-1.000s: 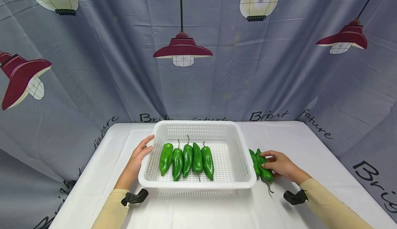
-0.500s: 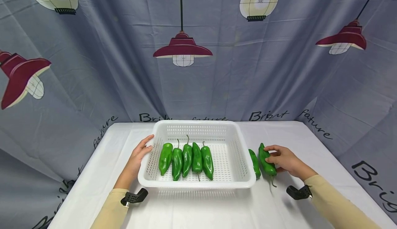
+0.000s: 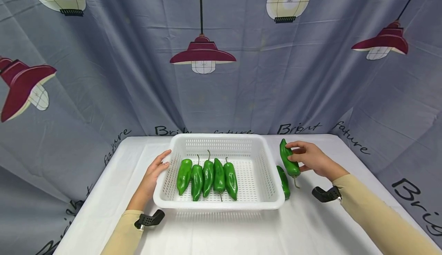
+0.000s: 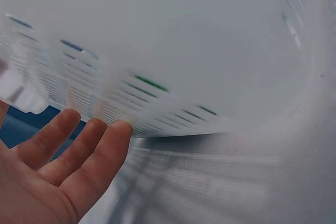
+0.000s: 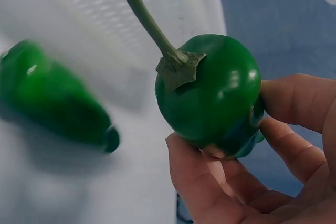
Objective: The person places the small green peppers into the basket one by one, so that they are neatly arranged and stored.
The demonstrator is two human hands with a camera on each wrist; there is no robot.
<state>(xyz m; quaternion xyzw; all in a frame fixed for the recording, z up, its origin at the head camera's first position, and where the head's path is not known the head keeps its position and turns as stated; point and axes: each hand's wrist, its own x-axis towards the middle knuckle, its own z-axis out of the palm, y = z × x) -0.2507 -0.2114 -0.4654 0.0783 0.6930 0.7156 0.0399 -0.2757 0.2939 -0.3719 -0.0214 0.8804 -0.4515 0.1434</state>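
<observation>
My right hand (image 3: 309,158) pinches a long green pepper (image 3: 288,158) between thumb and fingers, up off the table beside the basket's right wall. In the right wrist view the held pepper (image 5: 210,93) turns its curved stem to the camera. A second green pepper (image 3: 283,182) lies on the cloth below it, close against the basket. My left hand (image 3: 152,176) rests its fingers at the left side of the white plastic basket (image 3: 221,205). Seen from the left wrist, its fingertips touch the slotted outer wall (image 4: 152,90).
Several green peppers (image 3: 208,178) lie side by side in the left and middle of the basket, with bare slotted floor (image 3: 246,182) to their right. A white cloth (image 3: 221,236) covers the table, and a grey-blue printed curtain (image 3: 241,94) hangs behind and around it.
My right hand has lifted one of the two peppers beside the basket, first drawing it right, then raising it up and leftward. The left hand and basket stay in place.
</observation>
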